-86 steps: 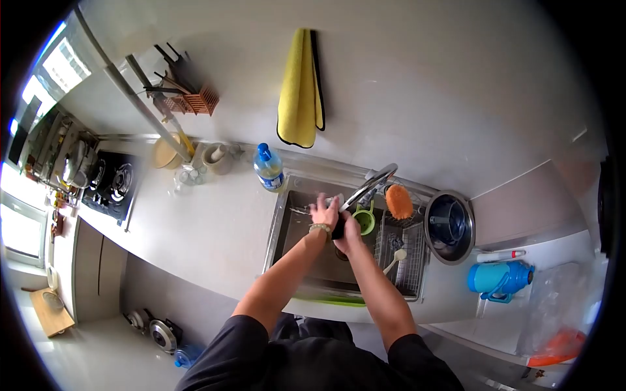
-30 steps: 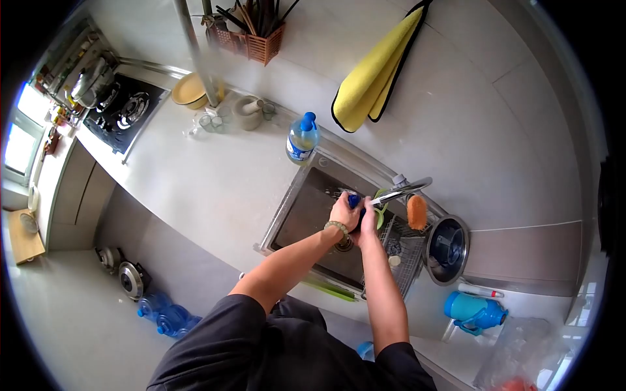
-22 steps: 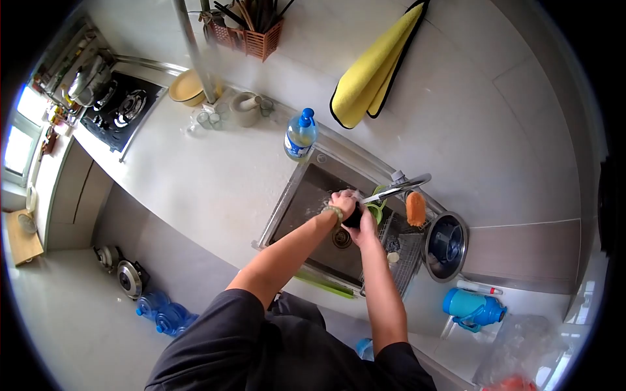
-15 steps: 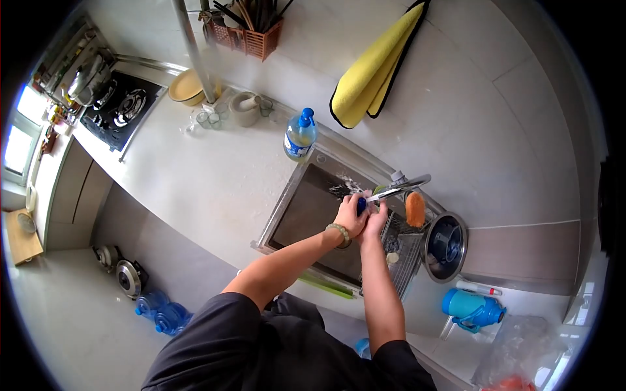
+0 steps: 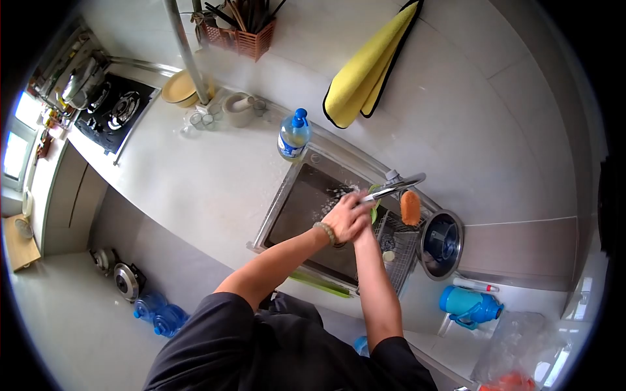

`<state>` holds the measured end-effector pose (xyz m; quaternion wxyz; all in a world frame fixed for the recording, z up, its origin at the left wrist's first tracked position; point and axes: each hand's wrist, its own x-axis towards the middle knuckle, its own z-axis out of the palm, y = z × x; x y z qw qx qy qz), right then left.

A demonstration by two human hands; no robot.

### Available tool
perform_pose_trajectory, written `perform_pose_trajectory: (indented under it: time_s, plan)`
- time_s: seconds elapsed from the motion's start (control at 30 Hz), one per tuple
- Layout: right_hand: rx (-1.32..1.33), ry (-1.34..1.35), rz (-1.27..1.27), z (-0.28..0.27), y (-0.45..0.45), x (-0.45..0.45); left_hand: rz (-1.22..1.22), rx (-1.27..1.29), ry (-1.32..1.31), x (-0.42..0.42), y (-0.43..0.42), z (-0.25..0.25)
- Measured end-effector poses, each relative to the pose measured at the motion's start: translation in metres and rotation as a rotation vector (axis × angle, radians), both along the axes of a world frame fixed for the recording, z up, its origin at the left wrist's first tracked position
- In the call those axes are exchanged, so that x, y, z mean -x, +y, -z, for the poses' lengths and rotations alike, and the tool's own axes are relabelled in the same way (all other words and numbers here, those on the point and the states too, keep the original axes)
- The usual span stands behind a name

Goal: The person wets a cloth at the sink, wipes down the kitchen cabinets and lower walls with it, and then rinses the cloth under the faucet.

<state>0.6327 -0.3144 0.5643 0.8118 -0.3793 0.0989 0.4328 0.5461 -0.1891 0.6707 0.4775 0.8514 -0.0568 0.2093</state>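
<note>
My left hand (image 5: 343, 218), with a beaded bracelet (image 5: 324, 231) at the wrist, lies across my right hand (image 5: 363, 227) over the sink (image 5: 303, 212). The hands touch each other, and their fingers are smeared by motion. Much of my right hand is covered by the left. Just beyond them is the chrome faucet (image 5: 394, 187), its spout end hidden by the fingers. White splashes of water (image 5: 339, 192) show in the basin behind my left hand. Whether anything lies between the palms is hidden.
A blue-capped pump bottle (image 5: 293, 135) stands at the sink's back corner. Right of the hands are a wire rack (image 5: 401, 251), an orange sponge-like piece (image 5: 410, 208) and a metal bowl (image 5: 441, 245). A yellow towel (image 5: 368, 72) hangs on the wall.
My left hand has slid over the right, and both have shifted slightly down and left in view. The dark blue piece seen at the fingers by the spout no longer shows.
</note>
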Motion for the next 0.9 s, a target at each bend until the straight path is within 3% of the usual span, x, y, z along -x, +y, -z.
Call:
perform_pose_trajectory:
  time_s: [0.03,0.2,0.3,0.33,0.37,0.43,0.47,0.5,0.57,0.67,0.7,0.77,0.83,0.9]
  plan:
    - [0.000,0.017,-0.004,-0.001,-0.005,-0.002,0.136,-0.093,-0.088,0.004,0.004,-0.005]
    - [0.030,0.154,-0.089,-0.042,-0.002,0.003,-0.089,0.056,-0.172,0.016,0.001,0.005]
    - [0.097,0.221,-0.073,-0.105,0.027,0.019,-0.396,0.364,0.092,0.002,-0.009,0.035]
    - [0.156,0.091,-0.143,-0.105,0.023,0.018,-0.493,0.484,0.185,-0.001,-0.010,0.033]
    - [0.418,0.138,-0.137,-0.102,0.019,0.010,-0.620,0.717,0.252,-0.011,-0.012,0.058]
    - [0.786,0.157,0.112,-0.075,0.007,-0.008,-0.840,0.908,0.420,-0.015,-0.014,0.101]
    - [0.678,0.153,0.180,-0.060,-0.006,-0.024,-0.866,1.110,0.450,-0.021,-0.020,0.148]
    - [0.446,0.212,0.159,-0.059,-0.019,-0.036,-0.800,1.127,0.488,-0.017,-0.020,0.180]
    - [0.145,0.491,0.265,-0.107,-0.015,-0.042,-0.717,1.292,0.533,0.000,-0.017,0.168]
    - [-0.057,0.285,0.436,-0.090,-0.038,-0.072,-0.532,1.677,0.716,0.025,-0.002,0.093]
    - [-0.151,0.206,0.548,-0.063,-0.054,-0.092,-0.523,1.618,0.687,0.031,-0.001,0.073]
    - [0.000,0.183,0.580,-0.085,-0.048,-0.072,-0.503,1.498,0.629,0.039,-0.001,0.048]
    - [0.202,0.126,0.415,-0.080,-0.041,-0.048,-0.551,1.350,0.687,0.041,0.004,0.046]
    - [0.157,0.405,0.440,-0.088,-0.031,-0.031,-0.559,1.220,0.716,0.044,0.008,0.043]
